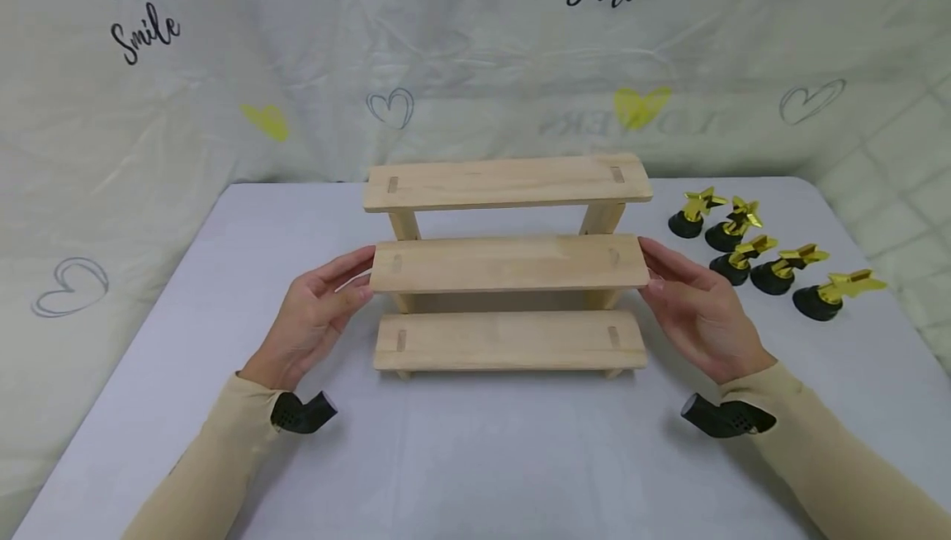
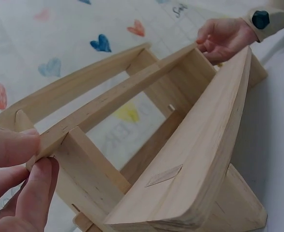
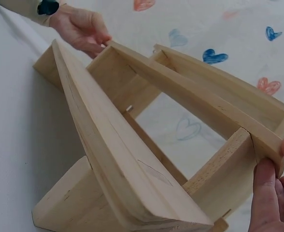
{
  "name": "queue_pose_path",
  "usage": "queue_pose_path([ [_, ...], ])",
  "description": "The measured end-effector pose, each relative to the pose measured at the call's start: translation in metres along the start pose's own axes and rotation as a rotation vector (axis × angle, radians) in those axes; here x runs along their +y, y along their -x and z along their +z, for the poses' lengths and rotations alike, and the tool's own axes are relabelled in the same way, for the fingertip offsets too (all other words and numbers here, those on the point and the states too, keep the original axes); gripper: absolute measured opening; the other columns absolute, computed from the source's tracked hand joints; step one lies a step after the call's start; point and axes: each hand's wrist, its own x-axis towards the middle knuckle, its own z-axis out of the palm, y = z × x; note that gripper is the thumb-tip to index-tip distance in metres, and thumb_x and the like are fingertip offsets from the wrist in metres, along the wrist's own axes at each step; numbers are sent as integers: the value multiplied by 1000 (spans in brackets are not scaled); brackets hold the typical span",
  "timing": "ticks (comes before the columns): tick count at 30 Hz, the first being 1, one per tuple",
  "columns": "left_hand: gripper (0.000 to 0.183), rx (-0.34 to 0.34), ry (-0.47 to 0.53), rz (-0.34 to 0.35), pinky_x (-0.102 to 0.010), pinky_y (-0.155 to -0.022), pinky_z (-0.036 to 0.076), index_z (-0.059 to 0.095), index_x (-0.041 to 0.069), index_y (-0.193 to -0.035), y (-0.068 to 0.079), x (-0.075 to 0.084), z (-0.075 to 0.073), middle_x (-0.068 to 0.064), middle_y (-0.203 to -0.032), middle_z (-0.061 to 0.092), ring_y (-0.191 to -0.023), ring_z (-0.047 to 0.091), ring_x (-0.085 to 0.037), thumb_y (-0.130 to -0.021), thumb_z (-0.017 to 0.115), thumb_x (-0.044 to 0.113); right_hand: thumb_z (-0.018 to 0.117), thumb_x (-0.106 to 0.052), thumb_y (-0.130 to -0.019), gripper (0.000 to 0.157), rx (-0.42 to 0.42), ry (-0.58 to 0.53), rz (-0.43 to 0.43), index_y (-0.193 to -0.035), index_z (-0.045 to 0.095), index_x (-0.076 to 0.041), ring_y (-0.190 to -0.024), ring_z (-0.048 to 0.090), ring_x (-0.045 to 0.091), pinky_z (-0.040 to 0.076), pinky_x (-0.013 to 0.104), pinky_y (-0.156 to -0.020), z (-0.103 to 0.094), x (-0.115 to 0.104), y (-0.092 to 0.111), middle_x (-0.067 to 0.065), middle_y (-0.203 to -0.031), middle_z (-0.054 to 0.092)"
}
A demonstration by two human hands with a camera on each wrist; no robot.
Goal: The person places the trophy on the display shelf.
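A pale wooden three-tier display stand (image 1: 508,342) stands on the white table, its three planks rising like steps toward the back. My left hand (image 1: 315,313) pinches the left end of the middle plank (image 2: 117,92) between thumb and fingers. At the opposite end, my right hand (image 1: 698,309) holds the same plank with its thumb in front; the right wrist view shows the fingertips (image 3: 265,174) below the plank's edge. Both wrist views look along the stand's side supports (image 3: 224,159) and its lowest plank (image 2: 195,159).
Several small gold star trophies (image 1: 773,272) on round black bases stand at the right of the table (image 1: 505,457), beyond my right hand. Behind the table hangs a pale sheet (image 1: 490,45) printed with hearts and "Smile".
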Motion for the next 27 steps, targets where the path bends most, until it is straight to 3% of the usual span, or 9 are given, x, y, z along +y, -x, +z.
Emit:
queue_pose_path([
  [13,64,27,-11,-27,-18,-109,53,32,-5,-158,4,3,6,-5,-154,48,-129,64,-7,-102,61,-1,37,19,-102,57,-42,-74,-32,-153,49,-3,-134,62,13,50,22,-114,-1,-1,2,6,-149,54],
  [27,61,3,-60,-49,-16,-109,54,35,-5,-157,5,3,8,-1,-150,53,-127,65,-9,-102,60,0,37,18,-102,57,-41,-28,-40,-153,48,-3,-135,61,12,51,23,-113,-5,-1,9,4,-152,55],
])
